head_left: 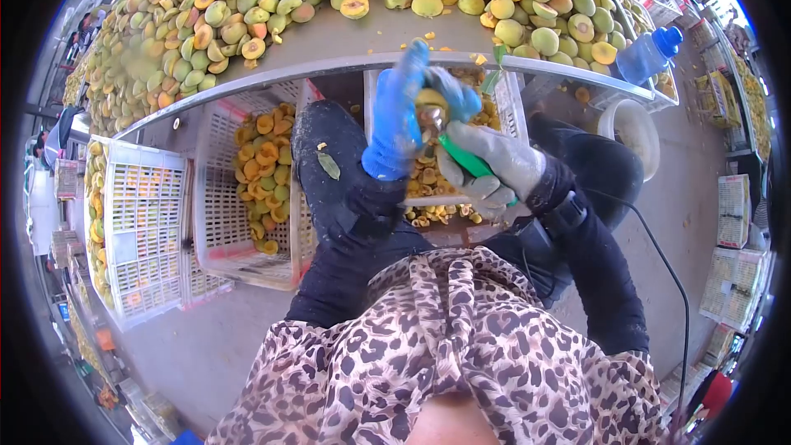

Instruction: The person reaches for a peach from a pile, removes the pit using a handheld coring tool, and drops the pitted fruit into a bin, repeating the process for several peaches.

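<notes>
My left hand, in a blue glove smeared by motion, holds a yellow-green fruit half above a white crate. My right hand, in a grey glove, is wrapped round the green handle of a tool. The tool's metal end meets the fruit between my hands; its exact shape is blurred. Under both hands, the crate between my knees contains cut fruit pieces.
Cut fruit is heaped on the table ahead. A blue bottle stands at its right edge, above a pale bucket. Left are a crate of orange halves and another white crate. A black cable hangs at right.
</notes>
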Demonstrator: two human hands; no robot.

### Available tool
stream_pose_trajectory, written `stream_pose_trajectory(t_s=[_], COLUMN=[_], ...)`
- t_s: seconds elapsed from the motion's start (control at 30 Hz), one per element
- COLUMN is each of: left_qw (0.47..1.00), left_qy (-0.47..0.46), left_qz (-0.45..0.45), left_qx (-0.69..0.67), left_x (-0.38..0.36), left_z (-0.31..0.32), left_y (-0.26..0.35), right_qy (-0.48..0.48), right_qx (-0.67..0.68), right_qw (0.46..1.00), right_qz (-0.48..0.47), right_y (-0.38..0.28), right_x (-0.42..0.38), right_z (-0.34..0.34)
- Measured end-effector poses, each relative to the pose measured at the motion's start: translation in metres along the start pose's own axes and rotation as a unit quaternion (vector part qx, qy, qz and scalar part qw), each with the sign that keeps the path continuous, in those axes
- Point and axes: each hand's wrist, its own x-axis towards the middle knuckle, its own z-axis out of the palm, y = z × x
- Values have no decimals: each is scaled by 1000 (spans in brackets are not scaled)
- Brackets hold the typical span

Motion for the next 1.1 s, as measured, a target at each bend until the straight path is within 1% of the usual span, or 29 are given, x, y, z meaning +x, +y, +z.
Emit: stream_pose_trajectory(t_s=[0.03,0.07,0.1,0.13,0.2,0.23,0.27,0.3,0.33,0.37,0.4,0.47,0.5,0.53,0.57,0.6,0.67,0.7,0.73,0.77,0.8,0.83,0.87,0.9,0.93,1.0,1.03,1.07,1.1], left_qw=[982,928,933,933,911,959,957,952,948,944,943,932,933,946,950,950,934,922,923,918,902,815,681,557,401,427,642,804,805], left_qy=[73,142,152,153,329,228,234,239,240,240,242,303,302,306,310,313,357,374,373,371,372,380,358,279,189,156,244,309,307], left_qz=[-39,-73,-100,-98,-90,-107,-109,-130,-147,-161,-161,-98,-96,-63,-27,-21,-8,-100,-99,-89,-70,-25,16,151,280,266,174,70,74], left_qx=[-173,-337,-311,-310,-234,-132,-130,-139,-149,-161,-163,-172,-172,-84,7,11,10,6,11,112,209,436,639,767,851,850,706,502,502], left_x=[1,4,6,7,11,-5,-12,-19,-20,-20,-22,-21,-20,-23,-21,-24,-32,-33,-41,-50,-51,-51,-50,-44,-28,22,53,82,104], left_z=[-1,-5,-11,-12,-11,-29,-30,-31,-31,-31,-27,-16,-20,-30,-31,-29,-4,-2,1,0,-9,-30,-57,-99,-137,-170,-190,-206,-215], left_y=[-9,-14,-17,-20,-26,-19,-17,-15,-13,-12,-14,-21,-31,-47,-48,-51,-28,-12,5,22,36,47,57,61,59,57,39,19,8], right_qy=[-86,-172,-127,-129,-95,37,32,260,443,442,440,460,460,466,469,467,468,471,473,471,465,461,464,469,435,400,369,340,310], right_qx=[119,233,206,204,306,215,218,-112,-424,-436,-438,-555,-555,-583,-610,-610,-666,-661,-651,-628,-607,-609,-593,-578,-582,-541,-529,-515,-510], right_qw=[989,957,969,969,935,965,965,919,703,717,718,631,629,615,600,599,559,575,593,619,639,641,657,667,687,736,759,781,798], right_qz=[-12,-25,-50,-50,-154,-144,-141,-274,-360,-315,-315,-289,-290,-253,-218,-226,-156,-98,-36,25,80,75,30,-18,-22,-74,-86,-98,-84], right_y=[5,5,4,6,15,20,27,36,33,30,26,19,18,19,20,24,35,42,53,63,67,73,84,92,100,100,100,98,90], right_x=[3,5,3,3,7,14,27,40,45,43,43,45,47,48,52,54,63,69,73,71,71,69,65,64,68,77,81,86,85], right_z=[3,7,11,13,9,-4,-12,-17,-15,-11,-7,-2,-2,-1,0,2,-1,-16,-34,-52,-71,-79,-81,-82,-82,-65,-57,-50,-39])
